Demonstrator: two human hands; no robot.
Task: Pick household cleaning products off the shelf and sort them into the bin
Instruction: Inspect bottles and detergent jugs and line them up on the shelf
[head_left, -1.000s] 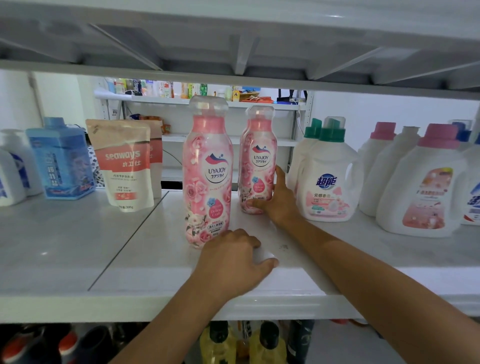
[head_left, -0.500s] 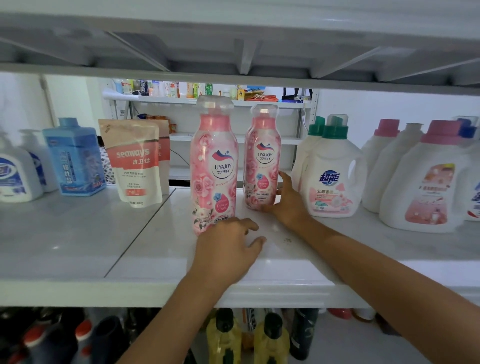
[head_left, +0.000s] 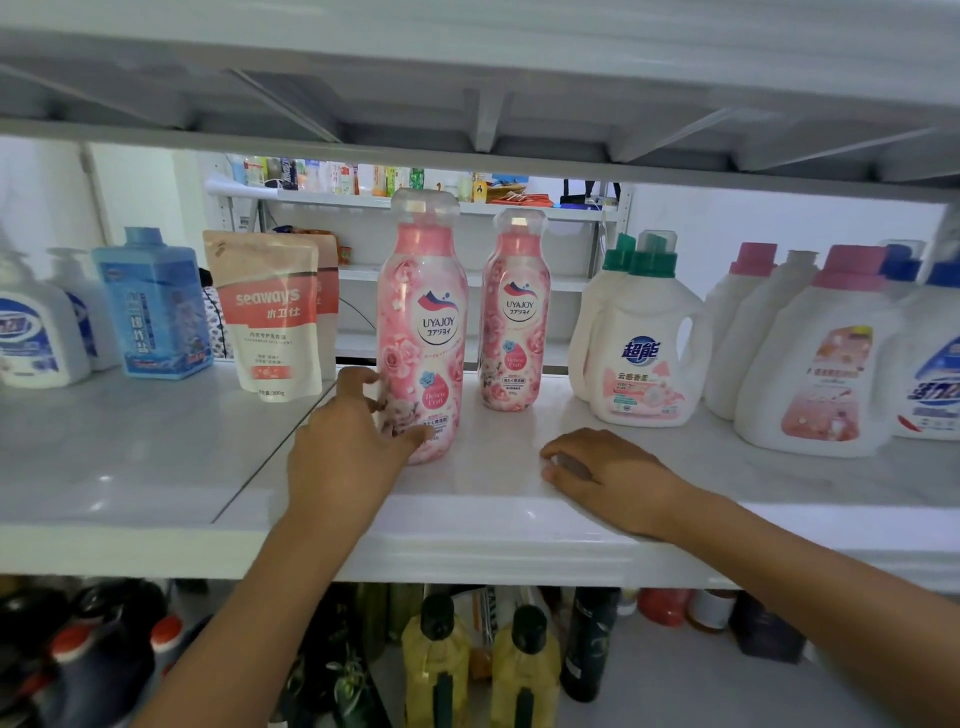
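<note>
Two pink bottles mid-frame: front bottle (head_left: 423, 322), left hand (head_left: 348, 447) curled round base; rear bottle (head_left: 514, 312) apart. Right hand (head_left: 608, 473) loose, empty, on white shelf (head_left: 156, 467).

Two pink bottles stand on the shelf (head_left: 130, 467): the front pink bottle (head_left: 422, 322) and a second (head_left: 515, 312) behind it to the right. Left of the front pink bottle are two pouches (head_left: 272, 317), one blue bottle (head_left: 156, 306) and two pump bottles (head_left: 36, 338). Right of it are two green-capped jugs (head_left: 647, 353), two pink-capped jugs (head_left: 826, 364), one pale-capped jug (head_left: 779, 296) and two blue-capped jugs (head_left: 935, 364). Below it are two yellow bottles (head_left: 434, 670) and one dark bottle (head_left: 589, 649). There are two hands, the left hand (head_left: 343, 452) and the right hand (head_left: 613, 478).
</note>
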